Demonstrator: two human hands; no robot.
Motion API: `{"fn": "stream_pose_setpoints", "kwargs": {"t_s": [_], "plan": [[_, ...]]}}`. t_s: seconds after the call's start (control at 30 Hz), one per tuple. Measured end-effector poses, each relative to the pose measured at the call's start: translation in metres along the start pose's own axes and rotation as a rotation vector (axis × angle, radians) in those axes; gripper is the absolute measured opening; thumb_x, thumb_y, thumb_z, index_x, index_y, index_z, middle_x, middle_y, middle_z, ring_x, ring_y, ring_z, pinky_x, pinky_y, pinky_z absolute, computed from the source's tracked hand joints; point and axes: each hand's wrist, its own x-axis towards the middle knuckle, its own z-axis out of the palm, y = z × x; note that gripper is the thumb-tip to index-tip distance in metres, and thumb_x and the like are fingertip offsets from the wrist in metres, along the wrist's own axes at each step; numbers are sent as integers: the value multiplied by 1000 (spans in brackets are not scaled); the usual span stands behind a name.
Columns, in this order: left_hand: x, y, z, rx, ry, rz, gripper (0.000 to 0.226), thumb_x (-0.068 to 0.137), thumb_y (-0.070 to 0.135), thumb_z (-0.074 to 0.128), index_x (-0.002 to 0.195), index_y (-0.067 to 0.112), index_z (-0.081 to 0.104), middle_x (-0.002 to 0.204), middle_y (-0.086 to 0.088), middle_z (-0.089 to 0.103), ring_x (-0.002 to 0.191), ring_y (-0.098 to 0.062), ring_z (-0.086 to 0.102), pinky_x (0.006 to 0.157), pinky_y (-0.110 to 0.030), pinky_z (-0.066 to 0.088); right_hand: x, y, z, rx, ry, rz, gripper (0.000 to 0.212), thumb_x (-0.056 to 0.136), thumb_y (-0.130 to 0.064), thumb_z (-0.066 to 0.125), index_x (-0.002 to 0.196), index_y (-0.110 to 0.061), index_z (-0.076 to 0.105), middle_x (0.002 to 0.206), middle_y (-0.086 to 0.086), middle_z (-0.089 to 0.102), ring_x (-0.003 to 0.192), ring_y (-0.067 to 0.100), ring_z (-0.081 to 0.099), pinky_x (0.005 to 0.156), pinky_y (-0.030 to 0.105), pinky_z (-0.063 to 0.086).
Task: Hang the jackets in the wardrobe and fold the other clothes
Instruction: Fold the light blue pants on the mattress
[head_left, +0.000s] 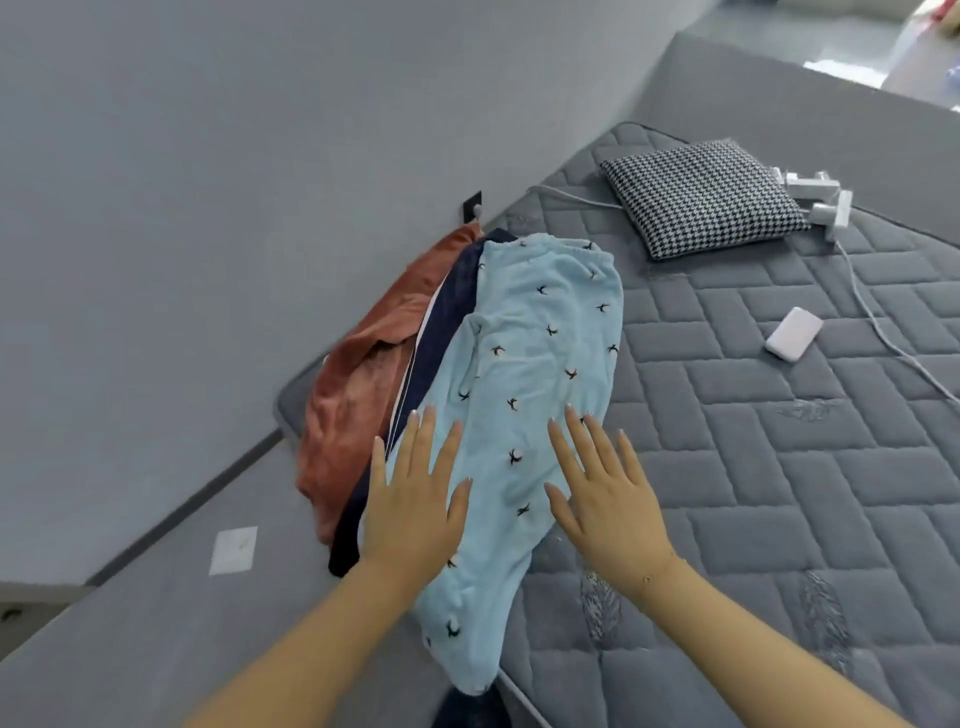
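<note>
Both hands lie flat, fingers straight and spread, holding nothing: the left hand (415, 499) presses the left edge of the light blue patterned garment (535, 374), the right hand (605, 493) its right edge. The garment lies lengthwise on the bed (779, 467), its lower end hanging over the mattress edge. Just left, touching it, lie a navy garment (441, 332) and a rust garment (358, 400) against the wall (208, 208). To the right the quilted mattress lies bare up to a houndstooth cushion (701, 197), white power bank (794, 333) and cable (883, 332).
</note>
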Motion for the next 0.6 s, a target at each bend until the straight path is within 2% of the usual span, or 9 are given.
{"fn": "stream_pose_setpoints", "kwargs": {"t_s": [0.07, 0.1, 0.2, 0.27, 0.37, 0.43, 0.47, 0.53, 0.6], "plan": [[44, -12, 44, -30, -62, 28, 64, 101, 44, 38, 155, 24, 11, 163, -5, -1, 151, -22, 0, 121, -49, 3, 37, 9, 46, 32, -52, 38, 62, 97, -44, 20, 151, -13, 31, 157, 10, 27, 143, 31, 32, 116, 48, 29], [66, -18, 69, -40, -106, 30, 64, 102, 44, 37, 156, 24, 10, 164, -4, -1, 151, -21, 0, 121, -48, 2, 53, 15, 71, 48, -89, 68, 62, 99, -44, 20, 153, -15, 25, 159, 9, 21, 146, 30, 26, 118, 47, 24], [128, -28, 145, -145, -254, -4, 65, 103, 44, 32, 156, 23, 3, 164, -3, -4, 151, -18, -4, 123, -44, 0, 88, 36, 157, 121, -221, 188, 64, 103, -48, 19, 153, -23, -11, 162, 3, -11, 151, 25, -4, 121, 44, 0], [170, -30, 186, -219, -285, -18, 67, 102, 42, 38, 156, 21, 5, 164, -5, 0, 151, -20, 1, 121, -47, 8, 103, 48, 205, 159, -276, 277, 66, 102, -49, 21, 152, -26, -17, 162, 1, -17, 150, 26, -9, 122, 46, 0], [233, -27, 225, -412, -271, -113, 75, 97, 42, 52, 156, 20, 11, 162, -9, 7, 149, -26, 8, 120, -50, 14, 123, 57, 249, 327, -347, 394, 68, 102, -51, 28, 155, -27, -6, 161, -1, -21, 149, 31, -12, 120, 55, 6], [267, -21, 243, -560, -265, -190, 84, 91, 46, 61, 155, 22, 12, 160, -13, 12, 147, -28, 14, 120, -43, 17, 140, 65, 265, 514, -282, 491, 69, 100, -51, 37, 156, -24, 6, 162, -1, -16, 149, 31, -8, 119, 55, 13], [280, -18, 251, -566, -263, -206, 88, 88, 46, 66, 155, 21, 14, 156, -15, 17, 144, -30, 20, 118, -41, 20, 151, 70, 271, 588, -204, 546, 70, 99, -49, 43, 155, -21, 12, 163, 1, -10, 149, 31, -1, 118, 51, 18], [295, -15, 264, -505, -222, -201, 88, 82, 42, 73, 151, 19, 23, 144, -15, 29, 133, -33, 33, 111, -37, 29, 170, 82, 277, 675, -23, 649, 64, 96, -39, 56, 149, -17, 28, 158, 5, 15, 140, 30, 17, 109, 39, 30], [301, -16, 268, -527, -117, -165, 70, 83, 33, 75, 141, 16, 40, 135, -11, 39, 121, -27, 45, 98, -25, 35, 185, 91, 280, 713, 101, 705, 49, 92, -25, 64, 135, -14, 45, 139, 8, 37, 126, 28, 33, 99, 29, 34]]}}
